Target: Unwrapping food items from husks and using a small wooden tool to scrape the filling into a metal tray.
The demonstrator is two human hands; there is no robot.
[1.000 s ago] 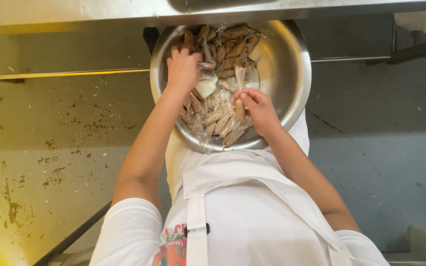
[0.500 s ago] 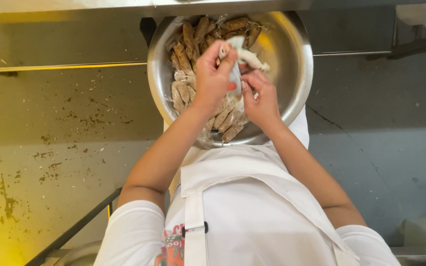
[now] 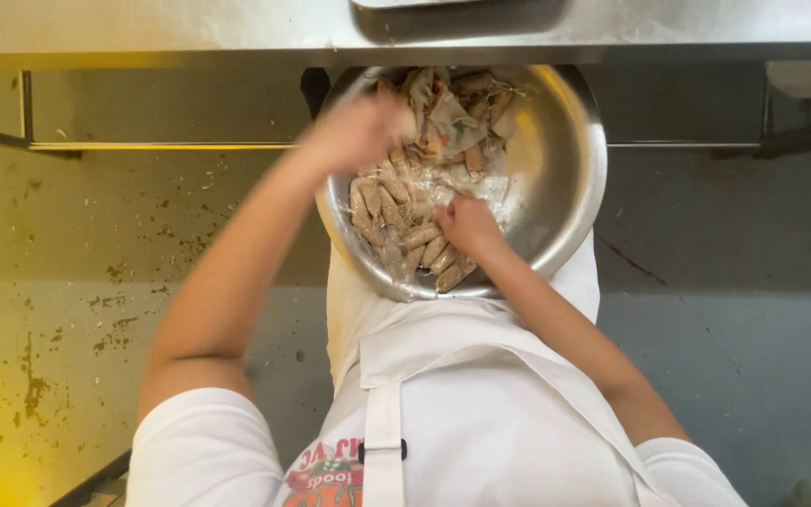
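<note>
Both hands are in the steel bowl (image 3: 565, 188) of rolls (image 3: 405, 221): left hand (image 3: 359, 131) blurred, grip unclear; right hand (image 3: 466, 225) curled onto them.

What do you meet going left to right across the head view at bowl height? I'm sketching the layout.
Stained yellowish floor → blurred left hand → right hand among the rolled food pieces → bare wall of the metal bowl → grey floor.
</note>
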